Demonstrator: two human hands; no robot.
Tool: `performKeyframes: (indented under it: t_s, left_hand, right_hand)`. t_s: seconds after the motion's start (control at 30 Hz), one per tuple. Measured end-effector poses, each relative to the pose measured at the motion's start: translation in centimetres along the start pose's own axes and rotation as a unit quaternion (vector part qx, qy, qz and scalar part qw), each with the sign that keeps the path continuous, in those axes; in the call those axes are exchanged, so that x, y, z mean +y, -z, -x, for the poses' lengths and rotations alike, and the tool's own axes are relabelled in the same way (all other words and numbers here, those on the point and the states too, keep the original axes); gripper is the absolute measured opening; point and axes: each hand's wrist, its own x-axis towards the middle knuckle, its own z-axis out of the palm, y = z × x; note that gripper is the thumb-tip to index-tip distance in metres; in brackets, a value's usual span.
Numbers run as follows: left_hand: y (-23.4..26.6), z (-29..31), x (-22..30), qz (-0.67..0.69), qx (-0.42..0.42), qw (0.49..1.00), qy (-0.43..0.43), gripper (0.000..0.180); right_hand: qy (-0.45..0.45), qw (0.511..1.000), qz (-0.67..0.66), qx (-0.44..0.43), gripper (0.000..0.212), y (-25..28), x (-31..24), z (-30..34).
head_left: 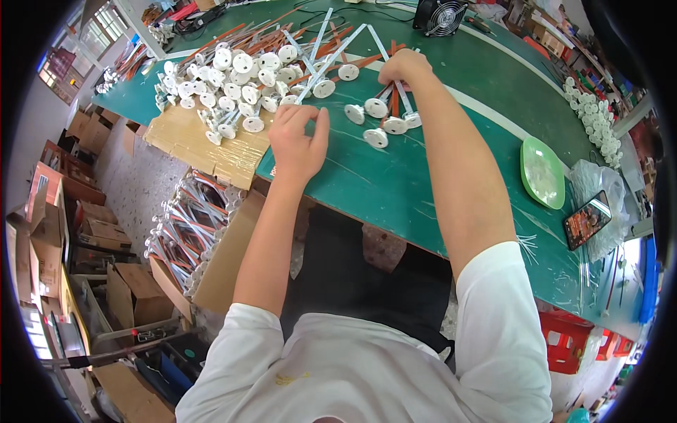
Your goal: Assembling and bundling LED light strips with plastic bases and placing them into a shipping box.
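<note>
- Head view: your right hand (405, 67) bends over brown and white flat strips with round white discs (377, 107) on the green table (352, 169); finger grip hidden.
- Your left hand (300, 137), half-curled, adjoins heaped white-disc strips (243, 63); hold unclear.
- Light-green oval dish (526, 169), black phone (587, 220): rightward.

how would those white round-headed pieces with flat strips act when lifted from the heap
The white round-headed pieces may snag, since their flat strips cross in the heap. They could swing head-heavy, the discs being broad. Those strips, looking thin, probably flex.
</note>
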Motion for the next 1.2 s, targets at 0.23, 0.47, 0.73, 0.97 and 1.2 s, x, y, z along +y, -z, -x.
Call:
performKeyframes:
  t_s: [0.23, 0.47, 0.73, 0.97, 1.2]
  left_hand:
    - [-0.3, -0.1, -0.1, 0.011, -0.005, 1.000, 0.002, 0.012]
    - [0.0, 0.3, 0.1, 0.013, -0.014, 1.000, 0.015, 0.014]
    - [0.5, 0.6, 0.1, 0.009, -0.026, 0.999, 0.025, 0.014]
    - [0.2, 0.1, 1.6, 0.065, -0.047, 0.997, -0.021, 0.036]
    - [1.9, 1.3, -0.8, 0.201, -0.156, 0.966, 0.046, 0.041]
  right_hand:
    - [-0.030, 0.911, -0.406, -0.059, 0.012, 1.1, 4.8, 0.6]
    - [0.044, 0.810, -0.560, -0.167, 0.036, 5.3, 8.5, 2.4]
    - [0.254, 0.781, -0.555, -0.132, 0.019, 7.1, 8.2, 9.3]
    - [0.306, 0.904, -0.286, 0.081, 0.031, 3.4, 3.4, 12.3]
    - [0.493, 0.860, -0.019, 0.128, 0.031, -1.4, -5.6, 23.6]
